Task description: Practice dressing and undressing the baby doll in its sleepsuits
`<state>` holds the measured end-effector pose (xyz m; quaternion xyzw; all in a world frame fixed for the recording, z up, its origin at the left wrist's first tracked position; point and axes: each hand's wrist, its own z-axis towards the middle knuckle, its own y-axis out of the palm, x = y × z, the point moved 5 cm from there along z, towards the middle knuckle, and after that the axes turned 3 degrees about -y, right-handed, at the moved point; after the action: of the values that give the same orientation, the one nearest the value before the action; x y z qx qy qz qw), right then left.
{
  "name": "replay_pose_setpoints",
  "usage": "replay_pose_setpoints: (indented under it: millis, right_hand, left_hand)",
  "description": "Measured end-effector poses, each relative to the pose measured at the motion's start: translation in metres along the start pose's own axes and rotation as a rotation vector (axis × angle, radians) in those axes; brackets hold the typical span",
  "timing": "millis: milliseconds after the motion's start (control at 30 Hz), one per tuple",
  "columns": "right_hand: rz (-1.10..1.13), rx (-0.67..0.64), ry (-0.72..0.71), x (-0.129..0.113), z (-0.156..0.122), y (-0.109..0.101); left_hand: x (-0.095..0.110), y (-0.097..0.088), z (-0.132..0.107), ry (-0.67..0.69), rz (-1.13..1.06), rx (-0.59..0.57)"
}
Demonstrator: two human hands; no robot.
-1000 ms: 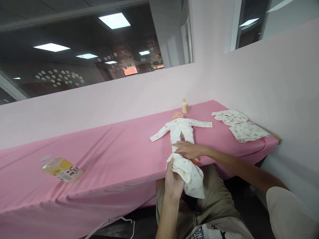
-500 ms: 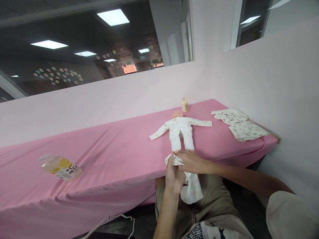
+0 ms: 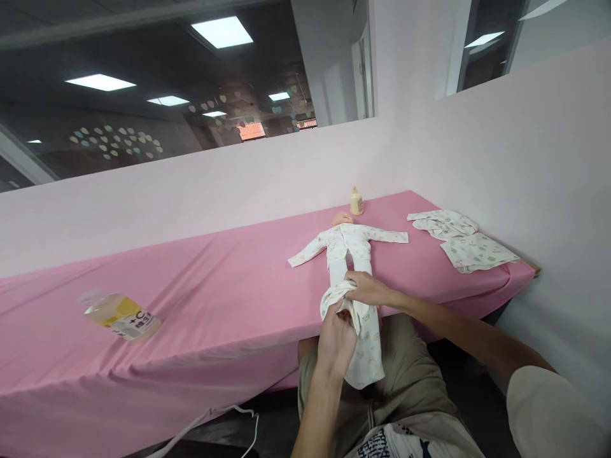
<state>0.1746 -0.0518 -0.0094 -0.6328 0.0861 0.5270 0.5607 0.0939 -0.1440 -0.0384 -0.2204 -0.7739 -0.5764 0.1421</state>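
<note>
A baby doll (image 3: 342, 218) lies on its back with its head toward the wall, dressed in a white printed long-sleeved top (image 3: 353, 240), arms spread. Its legs are white and point at me. Around one lower leg is a bunched part of white printed baby trousers (image 3: 365, 353), whose other leg hangs over the table edge onto my lap. My left hand (image 3: 337, 338) is closed on the bunched cloth from below. With closed fingers, my right hand (image 3: 365, 289) grips the upper edge of the cloth beside the doll's leg. The doll's feet are hidden.
A pink sheet (image 3: 229, 286) covers the table. A pump bottle (image 3: 356, 201) stands behind the doll's head. Folded printed baby clothes (image 3: 477, 251) lie at the right end. A drink bottle (image 3: 124, 316) lies at the left. A white cable (image 3: 238, 412) hangs below the table edge.
My right hand has moved up the doll's leg, drawing the trouser cloth with it. The bunched fabric is spread wider, and more of the hanging leg lies against the table edge.
</note>
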Motion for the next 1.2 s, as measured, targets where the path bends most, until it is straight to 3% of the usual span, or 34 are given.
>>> replay_pose_setpoints:
  millis: [100, 433, 667, 800, 933, 1067, 1200]
  right_hand:
    - [0.047, -0.045, 0.0, 0.005, 0.009, 0.0]
    - [0.159, -0.023, 0.023, 0.005, 0.023, -0.005]
    - [0.205, -0.045, -0.013, 0.012, 0.026, 0.002]
    - [0.241, -0.033, -0.008, 0.018, 0.031, 0.006]
    - [0.21, 0.032, -0.005, 0.02, 0.032, 0.006]
    - [-0.077, 0.089, -0.042, 0.015, 0.028, 0.004]
    - [-0.343, 0.083, -0.066, 0.011, 0.026, 0.003]
  left_hand:
    - [0.003, -0.007, 0.0, 0.015, 0.017, 0.031]
    - [0.026, -0.029, -0.002, 0.091, 0.152, 0.118]
    - [0.04, -0.052, 0.019, 0.254, 0.472, 0.203]
    - [0.045, -0.053, 0.019, 0.48, 0.733, 0.25]
    - [0.036, -0.046, 0.01, 0.764, 1.098, 0.207]
    - [0.02, -0.034, 0.005, 1.129, 1.476, 0.112]
    - [0.013, -0.03, 0.013, 1.276, 1.686, 0.031]
